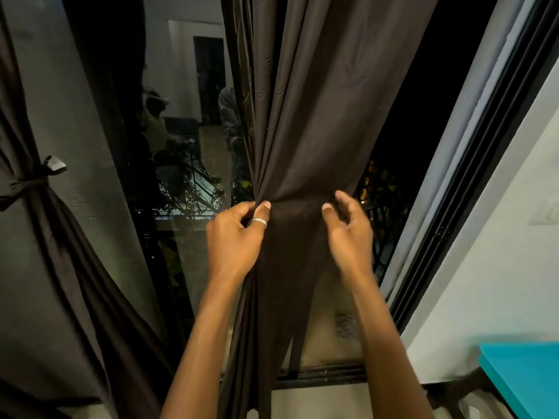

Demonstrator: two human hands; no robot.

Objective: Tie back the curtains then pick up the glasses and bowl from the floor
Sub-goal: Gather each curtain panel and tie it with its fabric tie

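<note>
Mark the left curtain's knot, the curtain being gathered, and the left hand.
knot point(28, 185): head view, middle of the wrapped band.
gathered curtain point(299, 158): head view, folds above the pinch.
left hand point(234, 238): head view, back of hand.

Two dark curtains point(305, 122), two hands point(233, 237), one ring point(260, 222), one fabric tie point(28, 184), one teal tabletop point(526, 376)
</note>
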